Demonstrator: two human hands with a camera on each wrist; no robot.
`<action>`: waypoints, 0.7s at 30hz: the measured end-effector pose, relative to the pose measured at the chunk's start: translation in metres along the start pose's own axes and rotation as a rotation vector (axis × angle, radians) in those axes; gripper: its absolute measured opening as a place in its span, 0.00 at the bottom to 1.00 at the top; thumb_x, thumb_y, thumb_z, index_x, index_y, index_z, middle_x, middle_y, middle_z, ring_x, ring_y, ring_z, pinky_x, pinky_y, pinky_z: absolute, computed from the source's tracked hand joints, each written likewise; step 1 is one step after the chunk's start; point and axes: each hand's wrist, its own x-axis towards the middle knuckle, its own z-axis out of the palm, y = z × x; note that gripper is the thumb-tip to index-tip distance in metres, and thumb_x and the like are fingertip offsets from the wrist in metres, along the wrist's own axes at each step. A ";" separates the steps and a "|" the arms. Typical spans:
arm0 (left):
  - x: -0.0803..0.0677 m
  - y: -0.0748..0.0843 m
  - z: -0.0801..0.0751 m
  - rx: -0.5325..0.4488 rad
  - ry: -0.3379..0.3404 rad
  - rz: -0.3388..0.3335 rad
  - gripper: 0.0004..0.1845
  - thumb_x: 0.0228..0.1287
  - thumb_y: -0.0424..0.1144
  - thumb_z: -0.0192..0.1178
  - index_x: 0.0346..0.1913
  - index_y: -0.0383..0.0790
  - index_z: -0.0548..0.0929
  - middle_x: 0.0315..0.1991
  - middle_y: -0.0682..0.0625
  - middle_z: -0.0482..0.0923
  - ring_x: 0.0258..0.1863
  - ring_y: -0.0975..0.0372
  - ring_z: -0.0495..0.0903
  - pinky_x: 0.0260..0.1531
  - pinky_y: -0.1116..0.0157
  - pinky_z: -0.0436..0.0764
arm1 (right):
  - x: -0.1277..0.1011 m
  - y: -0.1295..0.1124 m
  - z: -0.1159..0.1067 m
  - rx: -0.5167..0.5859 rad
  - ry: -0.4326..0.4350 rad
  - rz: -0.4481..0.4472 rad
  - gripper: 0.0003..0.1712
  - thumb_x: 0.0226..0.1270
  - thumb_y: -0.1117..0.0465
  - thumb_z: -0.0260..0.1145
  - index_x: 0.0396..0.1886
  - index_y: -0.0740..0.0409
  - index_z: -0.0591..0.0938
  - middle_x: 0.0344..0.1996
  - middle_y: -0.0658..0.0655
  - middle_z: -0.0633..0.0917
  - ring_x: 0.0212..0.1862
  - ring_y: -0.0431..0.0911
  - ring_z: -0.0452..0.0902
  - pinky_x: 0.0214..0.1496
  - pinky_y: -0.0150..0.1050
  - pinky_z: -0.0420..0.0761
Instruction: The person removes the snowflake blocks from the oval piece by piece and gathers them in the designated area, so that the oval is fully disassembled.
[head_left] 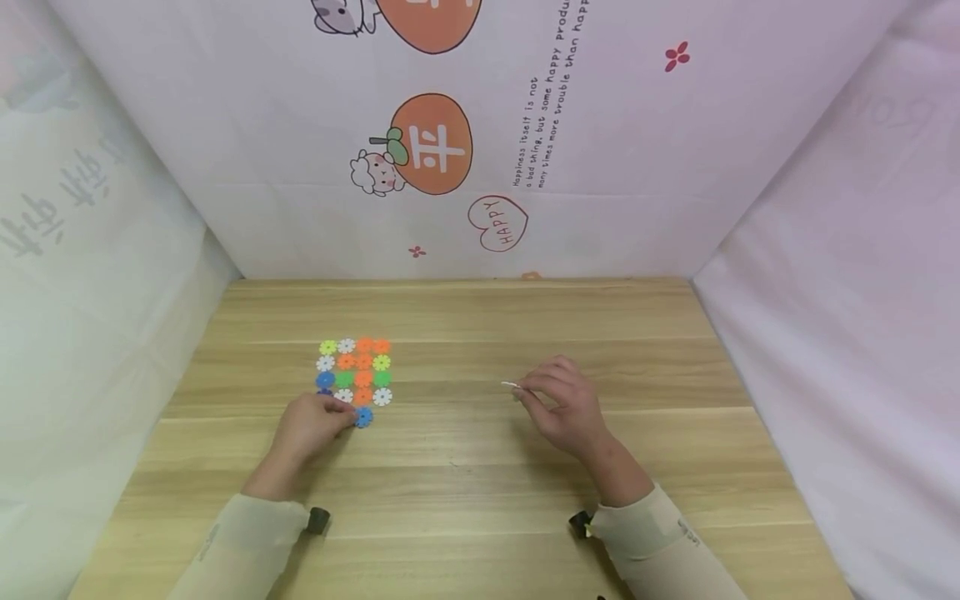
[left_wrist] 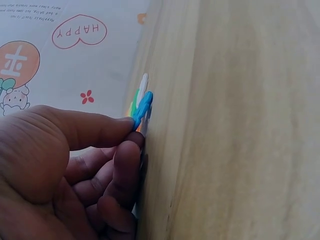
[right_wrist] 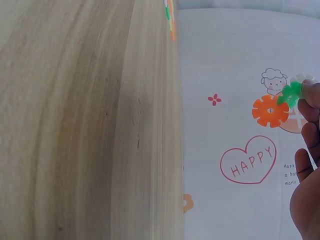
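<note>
My left hand point(head_left: 309, 427) pinches a blue snowflake disc point(head_left: 363, 417) between thumb and finger, just below a grid of notched discs. In the left wrist view that blue disc point(left_wrist: 143, 110) tilts up from the wood at the thumb tip. The grid mixes orange discs point(head_left: 363, 362) with white, green, yellow and blue ones; my left hand partly covers its lower left corner. Above the table to the right, my right hand point(head_left: 566, 407) pinches a few more discs. The right wrist view shows an orange disc point(right_wrist: 270, 111), a green disc point(right_wrist: 291, 95) and a pale one behind.
The wooden tabletop point(head_left: 465, 492) lies under both hands. Printed white cloth point(head_left: 600, 225) hangs along the back edge, and cloth walls stand at left and right. A small black device point(head_left: 318, 521) sits at the left cuff and another point(head_left: 580, 524) at the right.
</note>
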 end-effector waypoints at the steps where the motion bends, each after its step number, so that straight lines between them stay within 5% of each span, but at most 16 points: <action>1: 0.000 0.000 0.000 0.000 -0.002 -0.004 0.13 0.67 0.48 0.68 0.43 0.42 0.91 0.37 0.51 0.86 0.41 0.55 0.81 0.40 0.58 0.78 | 0.000 0.000 0.000 0.000 0.002 0.001 0.14 0.46 0.79 0.79 0.33 0.62 0.90 0.31 0.52 0.90 0.34 0.49 0.80 0.42 0.39 0.77; 21: -0.002 0.003 0.001 -0.031 0.027 0.014 0.14 0.69 0.47 0.66 0.43 0.40 0.90 0.31 0.52 0.86 0.36 0.57 0.81 0.37 0.61 0.78 | 0.000 -0.003 0.001 0.020 0.017 -0.013 0.04 0.59 0.70 0.77 0.33 0.60 0.91 0.30 0.52 0.90 0.33 0.48 0.80 0.42 0.40 0.76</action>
